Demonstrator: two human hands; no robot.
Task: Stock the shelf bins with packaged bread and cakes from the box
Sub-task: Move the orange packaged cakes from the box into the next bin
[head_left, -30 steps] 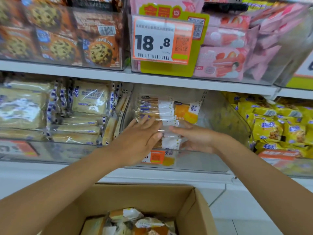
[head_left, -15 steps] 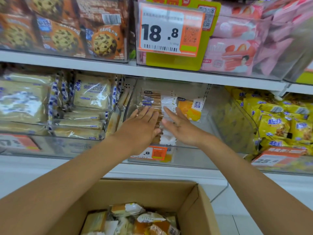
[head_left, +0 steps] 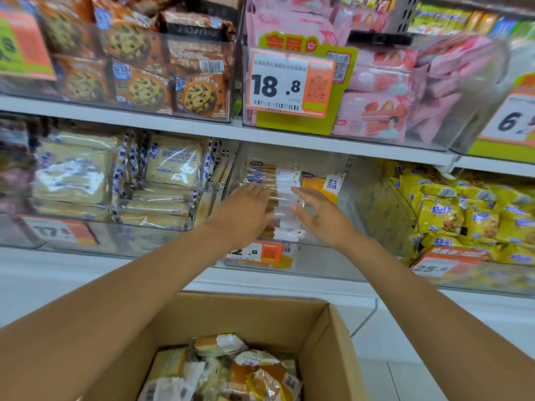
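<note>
Head view: you are pressing your left hand (head_left: 246, 211) and right hand (head_left: 322, 219), fingers straight and released, against the cake packs (head_left: 285, 180) stacked in the clear bin (head_left: 327, 260) at 12 o'clock; the box (head_left: 260, 316) is sitting at 6 o'clock.

box (head_left: 246, 314) lowest, before shelves, packets (head_left: 225, 369) in it | middle bin (head_left: 333, 264) above box, cake stack (head_left: 285, 180) in its left part | bread bin (head_left: 139, 238) left | snack bin (head_left: 477, 279) right | cookie bin (head_left: 144, 68) above bread bin

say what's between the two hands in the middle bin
Head view: a stack of wrapped cake packs, between the left hand and the right hand.
</note>
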